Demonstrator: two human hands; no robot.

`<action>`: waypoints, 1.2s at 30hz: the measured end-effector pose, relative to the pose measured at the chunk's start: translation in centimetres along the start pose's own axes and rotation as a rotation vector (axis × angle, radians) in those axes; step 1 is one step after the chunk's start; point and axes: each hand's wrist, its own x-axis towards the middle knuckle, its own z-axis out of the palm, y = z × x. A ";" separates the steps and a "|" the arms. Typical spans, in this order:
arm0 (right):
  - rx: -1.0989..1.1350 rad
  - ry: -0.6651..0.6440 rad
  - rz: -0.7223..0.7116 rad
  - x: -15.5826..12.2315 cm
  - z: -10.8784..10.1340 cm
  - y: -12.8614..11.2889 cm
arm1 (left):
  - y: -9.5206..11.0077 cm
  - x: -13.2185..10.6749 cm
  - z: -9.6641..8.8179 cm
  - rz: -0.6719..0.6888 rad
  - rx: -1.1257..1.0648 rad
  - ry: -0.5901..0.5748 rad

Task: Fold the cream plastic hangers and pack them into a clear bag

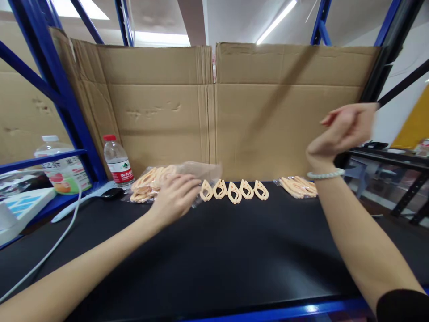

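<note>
Clear plastic bag [149, 181], filled, lies left of the row of beige pieces [235, 201]; its loose film, snagged by the left hand [177, 194], could drag that row askew. That hand's grip I cannot tell. Right of the row, the raised right hand [348, 125] curls, blurred, contents unclear.

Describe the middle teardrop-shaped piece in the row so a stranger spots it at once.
Below the cardboard backdrop spreads a black tabletop. Toward its back, the beige teardrop-shaped piece lies third in a row of five. It sits slightly nearer the viewer than its four neighbours.
</note>
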 end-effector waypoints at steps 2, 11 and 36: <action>-0.103 -0.070 0.034 -2.0 1.1 1.3 | 2.5 0.5 -0.3 0.215 -0.121 0.052; -0.108 -1.218 0.064 -13.4 -0.3 7.8 | 7.1 0.5 -1.7 0.449 -0.741 -0.086; -0.102 -1.625 -0.083 -11.4 -11.4 3.8 | 10.7 -1.5 -3.3 -0.091 -0.802 -0.451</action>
